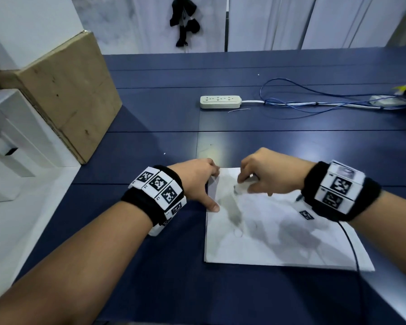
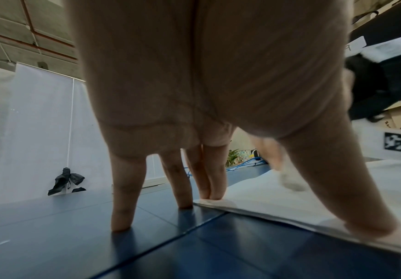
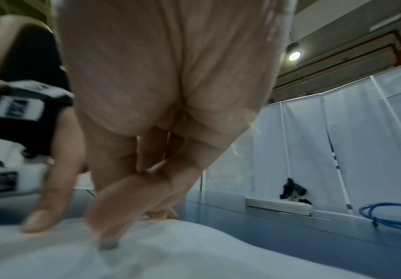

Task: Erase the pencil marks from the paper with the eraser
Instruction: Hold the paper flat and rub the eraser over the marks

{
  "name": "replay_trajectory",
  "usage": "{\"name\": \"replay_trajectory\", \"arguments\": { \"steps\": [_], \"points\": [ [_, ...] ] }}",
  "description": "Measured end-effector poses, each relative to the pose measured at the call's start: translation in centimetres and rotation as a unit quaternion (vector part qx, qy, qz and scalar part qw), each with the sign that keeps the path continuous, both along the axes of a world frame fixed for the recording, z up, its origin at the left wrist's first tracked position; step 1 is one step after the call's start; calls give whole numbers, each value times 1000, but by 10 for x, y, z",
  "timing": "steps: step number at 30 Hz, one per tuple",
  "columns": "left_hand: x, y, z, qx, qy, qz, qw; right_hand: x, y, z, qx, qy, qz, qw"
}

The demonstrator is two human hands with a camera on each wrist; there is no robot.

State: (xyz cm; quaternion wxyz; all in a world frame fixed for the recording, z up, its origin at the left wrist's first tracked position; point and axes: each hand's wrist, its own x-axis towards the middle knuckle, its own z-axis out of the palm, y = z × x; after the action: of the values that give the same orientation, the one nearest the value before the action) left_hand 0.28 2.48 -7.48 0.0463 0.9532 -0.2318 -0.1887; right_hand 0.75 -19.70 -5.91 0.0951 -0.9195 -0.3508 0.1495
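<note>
A white sheet of paper point(image 1: 279, 233) lies on the blue table, with grey pencil smudges point(image 1: 231, 207) near its left side. My right hand point(image 1: 263, 174) pinches a small white eraser point(image 1: 239, 189) and presses its tip on the paper near the top left. The eraser tip point(image 3: 108, 244) looks grey and blurred in the right wrist view, and shows as a pale blur point(image 2: 292, 184) in the left wrist view. My left hand point(image 1: 197, 181) holds the paper's left edge down with straight fingers point(image 2: 214, 179) and thumb point(image 2: 371, 224).
A white power strip point(image 1: 220, 102) and blue cables point(image 1: 314, 99) lie farther back on the table. A cardboard box point(image 1: 63, 95) stands at the left edge beside white furniture. A black cable point(image 1: 352, 249) runs from my right wrist across the paper.
</note>
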Motion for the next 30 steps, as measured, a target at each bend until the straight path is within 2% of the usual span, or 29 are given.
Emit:
{"name": "replay_trajectory", "arguments": {
  "steps": [3, 7, 10, 13, 16, 20, 22, 25, 27, 30],
  "points": [
    [1, 0, -1, 2, 6, 2, 1000, -6, 3, 3, -26, 37, 36, 998],
    [0, 0, 1, 18, 2, -2, 1000, 25, 11, 5, -17, -7, -21, 1000],
    [0, 0, 1, 19, 0, 0, 1000, 27, 9, 4, -2, -25, -42, 999],
    [1, 1, -1, 8, 2, 4, 1000, 0, 4, 3, 4, 17, 5, 1000],
    [0, 0, 1, 2, 5, 3, 1000, -6, 6, 2, -32, 42, 37, 998],
    [-3, -1, 4, 13, 1, -4, 1000, 31, 10, 2, -22, -35, -36, 998],
    [-3, -1, 4, 13, -1, -3, 1000, 37, 8, 2, 1, -39, -59, 997],
    [-2, 0, 2, 2, 2, 2, 1000, 11, 1, 0, 25, -11, -3, 1000],
    [-1, 1, 1, -6, 6, 3, 1000, -14, -4, -1, 25, 46, 48, 997],
    [-2, 1, 2, -5, 7, 1, 1000, -18, -4, -1, 1, 88, 45, 995]
  ]
}}
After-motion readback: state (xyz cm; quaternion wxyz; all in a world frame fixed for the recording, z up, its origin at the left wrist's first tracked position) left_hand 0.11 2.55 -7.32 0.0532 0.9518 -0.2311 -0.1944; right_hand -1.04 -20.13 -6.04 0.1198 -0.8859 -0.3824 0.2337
